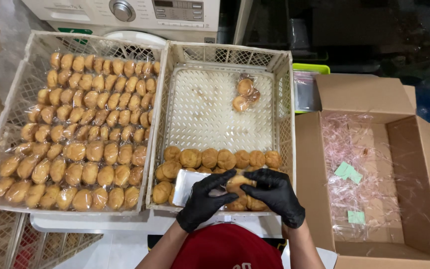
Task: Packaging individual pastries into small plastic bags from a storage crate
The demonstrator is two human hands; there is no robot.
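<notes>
Both my hands wear black gloves and meet over the near edge of the right white crate (284, 104). My left hand (203, 199) holds a clear plastic bag (189, 186) by its open end. My right hand (274, 193) grips a round golden pastry (237, 183) at the bag's mouth. Loose pastries (210, 158) lie in rows along the near side of this crate. One sealed bag with pastries (245, 93) rests at the crate's far right corner.
The left white crate (26, 74) is packed with rows of bagged pastries (88, 129). An open cardboard box (374, 169) at the right holds clear wrapping and small green slips. A white washing machine (140, 12) stands behind the crates. More crates sit at the lower left.
</notes>
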